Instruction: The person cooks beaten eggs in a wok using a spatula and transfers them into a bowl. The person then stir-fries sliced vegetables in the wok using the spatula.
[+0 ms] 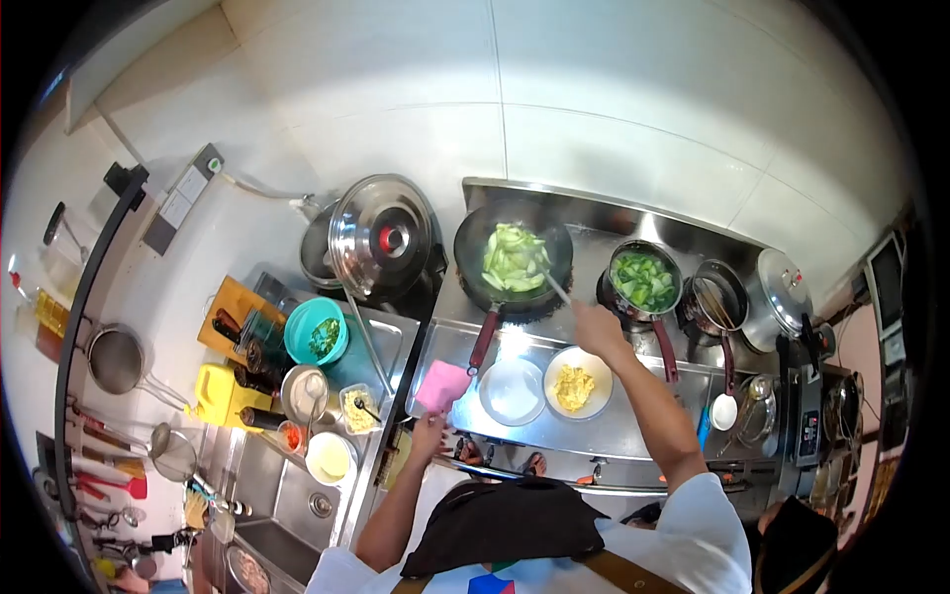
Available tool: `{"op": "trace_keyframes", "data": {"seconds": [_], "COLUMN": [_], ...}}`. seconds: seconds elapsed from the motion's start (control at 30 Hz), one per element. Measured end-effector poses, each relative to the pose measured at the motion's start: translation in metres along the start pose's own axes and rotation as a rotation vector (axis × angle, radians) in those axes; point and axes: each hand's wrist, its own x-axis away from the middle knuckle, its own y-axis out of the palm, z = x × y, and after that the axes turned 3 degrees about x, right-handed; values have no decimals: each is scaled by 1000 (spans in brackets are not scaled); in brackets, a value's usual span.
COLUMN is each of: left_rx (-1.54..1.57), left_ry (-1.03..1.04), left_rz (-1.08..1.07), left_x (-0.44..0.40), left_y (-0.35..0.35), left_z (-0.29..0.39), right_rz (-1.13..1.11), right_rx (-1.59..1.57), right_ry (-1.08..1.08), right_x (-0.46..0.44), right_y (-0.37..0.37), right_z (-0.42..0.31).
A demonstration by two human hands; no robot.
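My right hand [596, 327] is closed on the handle of a metal spatula [556, 285], whose far end is among pale green vegetable slices [515, 257] in a dark wok [479, 287]. Near the counter's front edge, my left hand [429, 432] holds a pink cloth [443, 384], just below the wok's dark red handle [483, 342]. Between my hands are an empty white plate [512, 391] and a bowl of cooked yellow egg [574, 388].
Right of the wok are a pan of green vegetables [643, 279], a smaller pot [714, 295] and a lidded pot [777, 299]. At left are a large metal lid [384, 238], a teal bowl [317, 331], a yellow jug [220, 396] and a sink [287, 502].
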Motion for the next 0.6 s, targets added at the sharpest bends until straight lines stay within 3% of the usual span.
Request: {"op": "trace_keyframes", "data": {"seconds": [0.07,0.1,0.2,0.33,0.37,0.6], "left_rx": [-228,-395,-513,-606,-633,-801], "left_ry": [128,272,342,337,338,174], "left_rz": [119,230,377,533,548,576], "left_x": [-35,-32,-52,-95,-98,-151], "left_y": [-24,-28,-44,-61,-64,-89], "left_z": [-30,-16,12,31,40,46], "right_rz": [53,81,56,58,-13,38], "right_rx": [-33,-51,-54,-26,15,154], "right_ry": [-8,-7,-24,-53,30,98], "right_x": [-18,-26,-48,4,18,10], "right_y": [17,30,66,16,1,44], "right_z": [3,3,4,-15,-25,-38]}}
